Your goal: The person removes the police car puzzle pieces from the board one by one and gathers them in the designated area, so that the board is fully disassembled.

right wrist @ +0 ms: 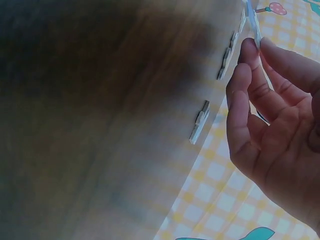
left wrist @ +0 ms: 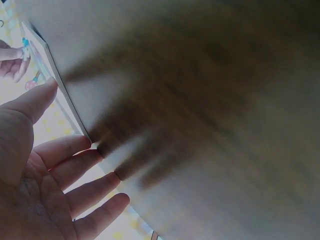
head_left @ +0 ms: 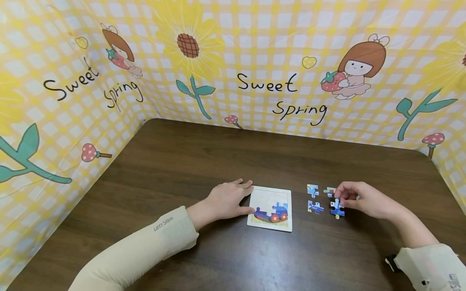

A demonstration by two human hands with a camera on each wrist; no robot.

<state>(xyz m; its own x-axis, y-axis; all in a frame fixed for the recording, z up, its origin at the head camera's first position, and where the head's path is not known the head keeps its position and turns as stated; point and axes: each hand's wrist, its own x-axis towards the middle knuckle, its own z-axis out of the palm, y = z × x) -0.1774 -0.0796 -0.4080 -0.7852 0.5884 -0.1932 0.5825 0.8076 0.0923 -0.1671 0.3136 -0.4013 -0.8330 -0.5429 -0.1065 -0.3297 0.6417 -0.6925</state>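
Observation:
A puzzle board (head_left: 263,195) with a white frame lies on the table, a partly assembled blue train with red wheels in its lower part. My left hand (head_left: 227,200) rests at its left side, thumb and index fingertip at the edge. In the left wrist view those fingers (left wrist: 75,172) are spread and nearly straight. To the right of the board, my right hand (head_left: 364,200) pinches a blue jigsaw piece (head_left: 337,209) between thumb and fingertips. The right wrist view shows this piece (right wrist: 253,25) edge-on, held up on its side.
Several loose jigsaw pieces lie between the board and my right hand, among them a pale blue one (head_left: 312,190), a purple one (head_left: 315,207) and a red-green one (head_left: 329,191). A yellow checked cloth (head_left: 262,48) stands along the back and sides of the brown table (head_left: 218,149).

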